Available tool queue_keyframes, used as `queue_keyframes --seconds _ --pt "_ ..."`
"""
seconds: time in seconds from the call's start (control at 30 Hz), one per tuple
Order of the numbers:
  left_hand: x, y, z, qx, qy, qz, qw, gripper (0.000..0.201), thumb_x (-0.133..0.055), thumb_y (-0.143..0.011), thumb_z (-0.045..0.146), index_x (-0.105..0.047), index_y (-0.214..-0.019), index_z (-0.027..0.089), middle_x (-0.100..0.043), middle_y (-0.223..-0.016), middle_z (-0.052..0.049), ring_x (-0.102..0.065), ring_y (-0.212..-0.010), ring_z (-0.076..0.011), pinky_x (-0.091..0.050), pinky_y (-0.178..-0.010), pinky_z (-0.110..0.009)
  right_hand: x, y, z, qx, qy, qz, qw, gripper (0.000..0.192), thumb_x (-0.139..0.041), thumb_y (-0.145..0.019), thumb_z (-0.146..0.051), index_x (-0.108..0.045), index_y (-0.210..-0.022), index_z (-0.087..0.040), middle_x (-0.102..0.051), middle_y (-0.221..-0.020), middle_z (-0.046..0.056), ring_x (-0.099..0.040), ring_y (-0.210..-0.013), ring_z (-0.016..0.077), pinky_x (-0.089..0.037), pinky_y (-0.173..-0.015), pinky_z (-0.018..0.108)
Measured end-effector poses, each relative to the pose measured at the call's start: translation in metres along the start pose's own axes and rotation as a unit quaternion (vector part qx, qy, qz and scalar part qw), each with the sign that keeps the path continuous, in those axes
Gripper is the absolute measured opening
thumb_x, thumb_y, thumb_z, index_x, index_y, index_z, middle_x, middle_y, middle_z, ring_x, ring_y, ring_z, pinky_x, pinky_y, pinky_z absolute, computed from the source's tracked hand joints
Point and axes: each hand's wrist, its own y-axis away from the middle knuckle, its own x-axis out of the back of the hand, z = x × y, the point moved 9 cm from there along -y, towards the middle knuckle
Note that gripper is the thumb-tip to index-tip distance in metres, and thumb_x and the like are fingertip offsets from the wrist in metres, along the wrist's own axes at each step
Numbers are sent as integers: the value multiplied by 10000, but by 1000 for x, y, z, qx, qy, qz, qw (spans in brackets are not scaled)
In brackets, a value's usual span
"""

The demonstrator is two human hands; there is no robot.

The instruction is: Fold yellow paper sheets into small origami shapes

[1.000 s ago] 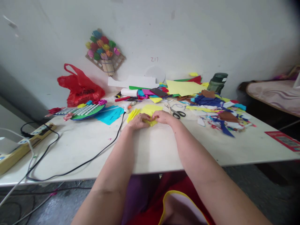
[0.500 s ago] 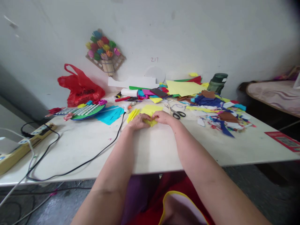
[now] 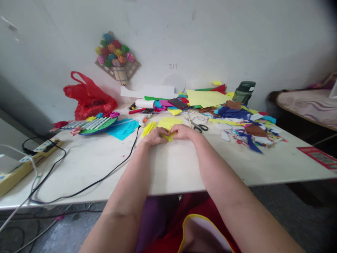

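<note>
A small sheet of yellow crepe paper point(image 3: 170, 123) lies on the white table, its near edge between my two hands. My left hand point(image 3: 157, 136) has its fingers closed on that near edge from the left. From the right, my right hand point(image 3: 182, 132) pinches the same paper, the fingertips of both hands almost meeting. Folded yellow paper pieces point(image 3: 149, 129) lie just left, partly behind my left hand. Black-handled scissors point(image 3: 200, 128) rest on the table beyond my right hand, beside a thin wooden stick point(image 3: 190, 121).
A glue gun point(image 3: 141, 120) trails a black cord across the left side. Blue paper point(image 3: 123, 129), a decorated round board point(image 3: 98, 125) and a red plastic bag point(image 3: 88, 98) stand left. Paper scraps point(image 3: 252, 131) and a dark green bottle point(image 3: 244, 93) are right. A power strip point(image 3: 39, 158) lies far left.
Both hands stay in nearly the same place on the yellow paper, with only slight finger movement. The whole view has shifted a little.
</note>
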Motion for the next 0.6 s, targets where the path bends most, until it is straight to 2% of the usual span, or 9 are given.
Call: queue_keyframes --seconds 0.2,0.33,0.4,0.6 --pt "0 2 3 -1 12 -9 1000 249 -632 -631 308 -714 -864 270 -651 -1098 13 -572 -1033 -194 -403 -946 -321 -2 -1 1 12 6 -9 1000 331 -684 -627 -196 -710 -957 -199 -666 -1052 31 -603 -954 188 -439 -782 204" --pt "3 3 -3 23 4 28 999 335 -622 -643 328 -676 -962 239 -677 -989 -8 -608 -902 -180 -451 -855 -302 -1 -1 1 8 11 -8 1000 326 -688 -632 -220 -709 -957 -202 -673 -1033 29 -605 -956 188 -437 -787 203" --pt "4 3 -8 39 -5 35 999 330 -620 -642 333 -661 -951 222 -675 -946 -10 -610 -843 -172 -466 -805 -290 -1 0 0 4 10 -9 1000 324 -693 -630 -225 -710 -953 -199 -678 -1020 29 -606 -953 191 -437 -787 203" --pt "1 2 -3 24 -3 5 1000 275 -660 -596 339 -653 -839 210 -659 -1001 -4 -592 -906 -180 -457 -820 -273 0 1 -1 -3 8 -16 1000 343 -685 -641 -243 -701 -979 -186 -664 -1043 31 -599 -954 191 -432 -776 205"
